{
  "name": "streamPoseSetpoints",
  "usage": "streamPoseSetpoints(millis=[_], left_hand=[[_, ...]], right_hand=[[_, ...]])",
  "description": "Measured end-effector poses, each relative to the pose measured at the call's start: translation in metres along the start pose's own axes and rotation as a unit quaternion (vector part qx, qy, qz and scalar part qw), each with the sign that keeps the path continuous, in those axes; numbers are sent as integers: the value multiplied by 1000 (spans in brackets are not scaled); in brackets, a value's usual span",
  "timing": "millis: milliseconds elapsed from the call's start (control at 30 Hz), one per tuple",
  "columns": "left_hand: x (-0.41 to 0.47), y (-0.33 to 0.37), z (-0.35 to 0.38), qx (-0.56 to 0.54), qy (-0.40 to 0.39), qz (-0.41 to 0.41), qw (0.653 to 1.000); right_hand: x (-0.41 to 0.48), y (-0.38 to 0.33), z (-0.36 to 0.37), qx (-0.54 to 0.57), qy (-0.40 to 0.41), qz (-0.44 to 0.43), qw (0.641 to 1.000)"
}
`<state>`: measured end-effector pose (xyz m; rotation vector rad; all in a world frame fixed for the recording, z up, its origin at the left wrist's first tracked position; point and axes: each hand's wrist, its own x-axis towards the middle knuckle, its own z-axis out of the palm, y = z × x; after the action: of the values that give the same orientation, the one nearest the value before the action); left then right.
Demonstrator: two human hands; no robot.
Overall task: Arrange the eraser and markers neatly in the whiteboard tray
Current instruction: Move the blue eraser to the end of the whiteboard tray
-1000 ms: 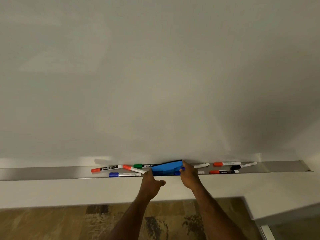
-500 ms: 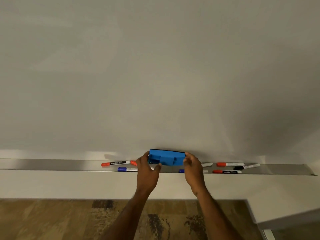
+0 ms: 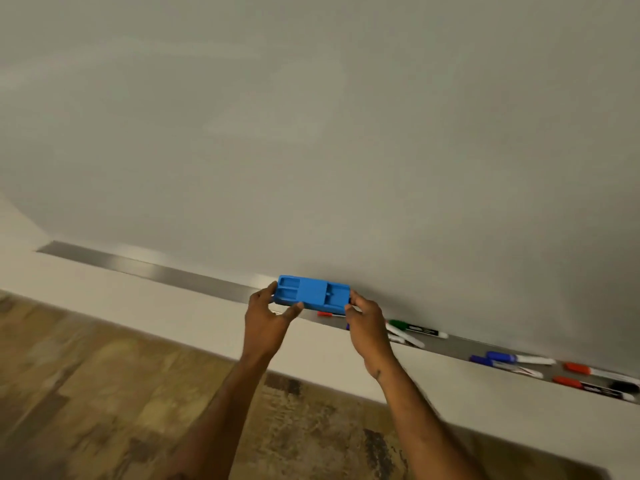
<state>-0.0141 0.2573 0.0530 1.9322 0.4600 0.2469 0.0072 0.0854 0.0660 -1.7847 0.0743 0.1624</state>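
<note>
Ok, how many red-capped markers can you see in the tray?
3 red-capped markers: one just under the blue eraser, two together at the tray's right end. The right hand may hide others.

The far fingers of the left hand [image 3: 266,315] and the right hand [image 3: 365,323] are hidden behind the blue eraser [image 3: 311,294]. A red marker [image 3: 327,314] is largely covered by the eraser and right hand. The white markers [image 3: 403,336] near the right wrist are partly occluded. The tray [image 3: 156,270] is cut off at the right edge, as are the black marker [image 3: 625,387] and red markers [image 3: 581,370]. Marker labels are too blurred to be read.
</note>
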Motion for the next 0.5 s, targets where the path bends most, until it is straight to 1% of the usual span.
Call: streamPoseSetpoints(millis=[133, 267, 333, 500], left_hand=[[47, -34, -67, 22, 11, -18, 1000], [93, -68, -117, 51, -13, -56, 997], [112, -80, -132, 65, -33, -68, 995], [164, -107, -160, 90, -71, -90, 989]], right_hand=[[21, -13, 79, 14, -43, 23, 999], [49, -13, 147, 13, -85, 60, 994], [63, -11, 172, 15, -101, 84, 991], [97, 2, 225, -13, -133, 113, 985]])
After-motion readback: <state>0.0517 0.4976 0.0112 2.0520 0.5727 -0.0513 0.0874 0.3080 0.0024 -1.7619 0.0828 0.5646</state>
